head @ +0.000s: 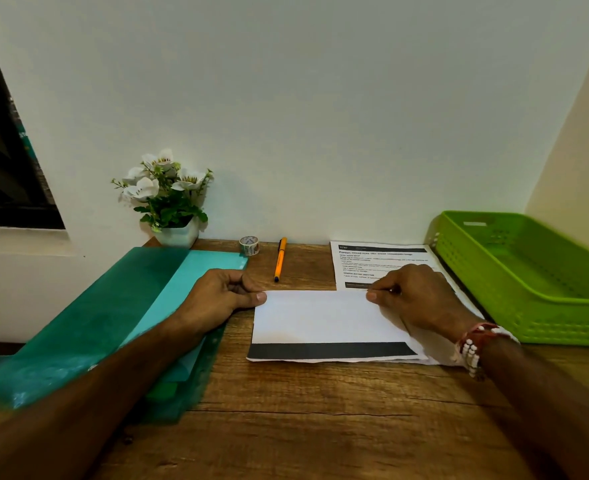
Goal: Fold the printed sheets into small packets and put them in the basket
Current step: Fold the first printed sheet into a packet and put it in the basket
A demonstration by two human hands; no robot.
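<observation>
Two bare forearms reach in from the near edge over the wooden surface [303,410], the right wrist wearing a beaded bracelet [473,344]. The left hand [217,296] and right hand [414,299] each pinch the far edge of the folded sheet [320,320], one at either far corner, with thumbs on top and the fingers [260,297] curled around the paper.

The sheet lies flat between the hands, its long axis running left to right. Its white upper layer covers a lower one, whose dark printed band shows along the near side. Whether the pinched edge is the crease or a loose edge is unclear.

It is still too wide for a packet, so the next fold probably brings one short end across to the other.

Just beyond the folded sheet, partly under the right hand, lies a second printed sheet [372,261], still unfolded. The green basket [545,327] stands to the right of the folded sheet, so the right hand is nearer for the drop.

To its left lies a green folder [95,323]. Beyond it are a pen [280,259], a tape roll [249,244] and a potted flower [177,233].
</observation>
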